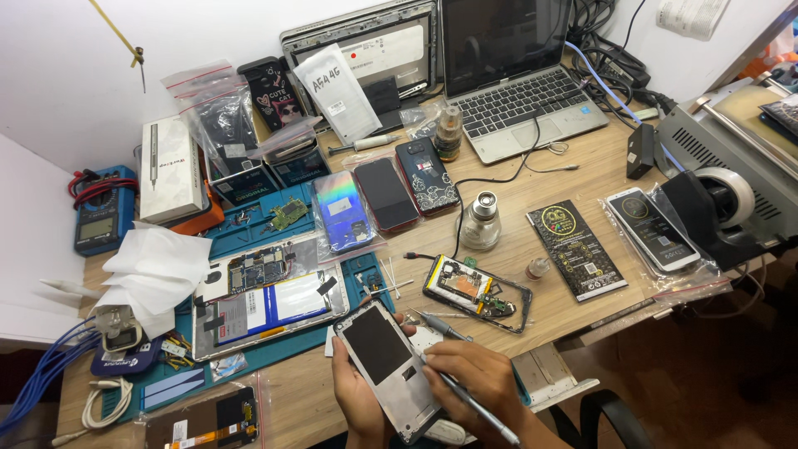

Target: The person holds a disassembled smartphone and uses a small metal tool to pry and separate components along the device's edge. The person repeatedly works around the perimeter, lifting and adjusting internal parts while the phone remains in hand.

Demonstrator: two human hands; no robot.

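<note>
Head view shows the left hand gripping a silver-framed phone chassis with a dark rectangular panel just below the opened black phone, steadying it while the right hand pinches a slim grey screwdriver on it.

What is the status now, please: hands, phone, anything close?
Left hand grips phone frame. Right hand holds metal tool, tip on frame. Opened phone lies just beyond.

Two bare hands, no gloves, rings or sleeves visible
</note>
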